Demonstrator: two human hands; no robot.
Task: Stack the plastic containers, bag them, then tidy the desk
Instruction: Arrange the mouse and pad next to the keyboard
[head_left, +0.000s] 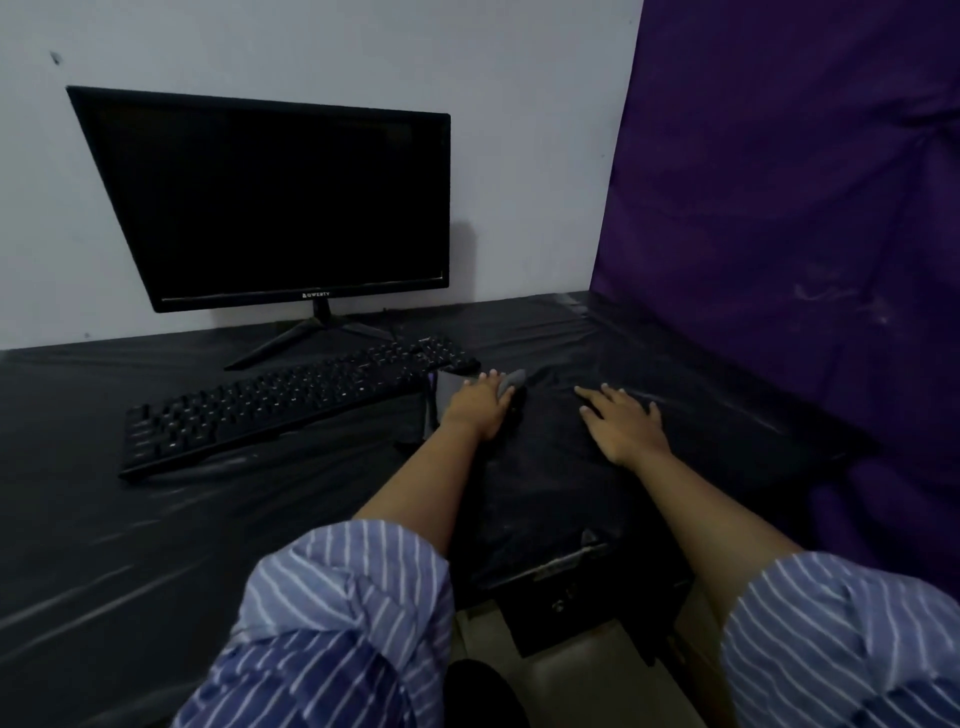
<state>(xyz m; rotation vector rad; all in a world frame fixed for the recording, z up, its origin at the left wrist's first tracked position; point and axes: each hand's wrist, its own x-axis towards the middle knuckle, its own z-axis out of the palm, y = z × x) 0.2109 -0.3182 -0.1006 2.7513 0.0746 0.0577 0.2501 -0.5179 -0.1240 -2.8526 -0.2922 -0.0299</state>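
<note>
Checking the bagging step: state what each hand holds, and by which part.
The left hand grips a grey object at its near end; what it is cannot be told. The right hand lies flat on the black bag, holding nothing.

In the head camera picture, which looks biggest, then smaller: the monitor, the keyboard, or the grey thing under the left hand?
1. Monitor, clearly the largest.
2. Keyboard, long but thin, so smaller in area.
3. Grey thing at the left hand, by far the smallest, though the hand partly hides it.

All three sit at similar depth, so the order seems safe.
</note>
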